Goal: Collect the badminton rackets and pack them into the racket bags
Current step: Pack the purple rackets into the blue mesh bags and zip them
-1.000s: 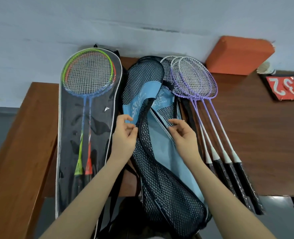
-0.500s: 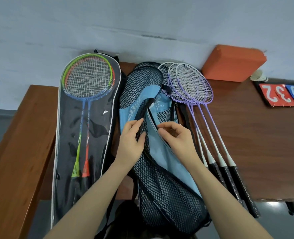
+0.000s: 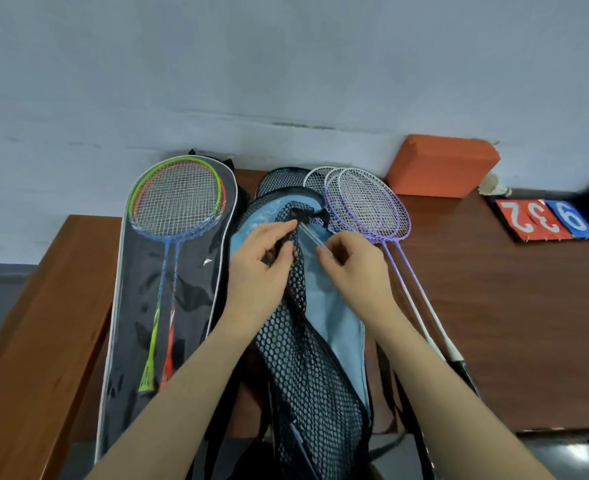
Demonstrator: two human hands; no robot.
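Both hands work at the light-blue bag with black mesh [image 3: 320, 358].
Left hand [image 3: 262, 261] fingers pinch its mesh; right hand [image 3: 352, 268] fingers pinch its edge, mid-tabletop [image 3: 494, 289], beside three purple-framed rackets [image 3: 372, 206].

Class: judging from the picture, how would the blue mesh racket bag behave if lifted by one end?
The blue mesh racket bag would probably sag: its netting already bunches where the left hand grips it. It likely weighs little, being mostly open mesh. It seems unlikely to slip, since fingers catch the holes.
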